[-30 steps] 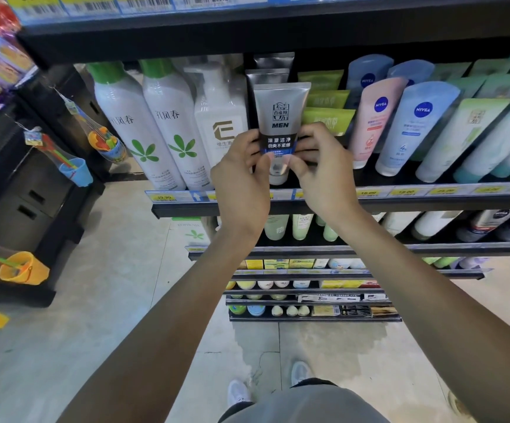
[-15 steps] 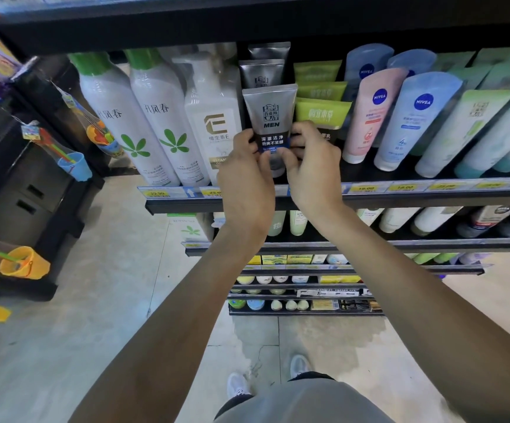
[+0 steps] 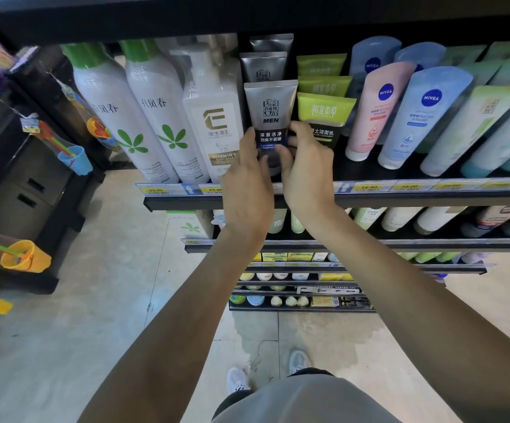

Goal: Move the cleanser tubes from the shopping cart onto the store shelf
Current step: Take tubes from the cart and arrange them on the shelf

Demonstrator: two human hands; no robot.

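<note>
A grey cleanser tube marked MEN (image 3: 270,108) stands cap-down at the front of its row on the black store shelf (image 3: 400,199). My left hand (image 3: 247,181) holds its lower left side with thumb and fingers. My right hand (image 3: 307,166) pinches its lower right side, fingers curled round the tube. Two more grey tubes (image 3: 264,66) stand in line behind it. The tube's cap is hidden by my hands. No shopping cart is in view.
A white vitamin E pump bottle (image 3: 215,129) stands just left of the tube, green tubes (image 3: 323,117) just right. Nivea tubes (image 3: 381,108) fill the shelf further right. Lower shelves (image 3: 369,244) jut out below. Toy buckets (image 3: 73,157) hang at left.
Both hands have stayed on the tube as it settled back and lower into its row. The camera has shifted slightly, so the shelf sits a little differently in view.
</note>
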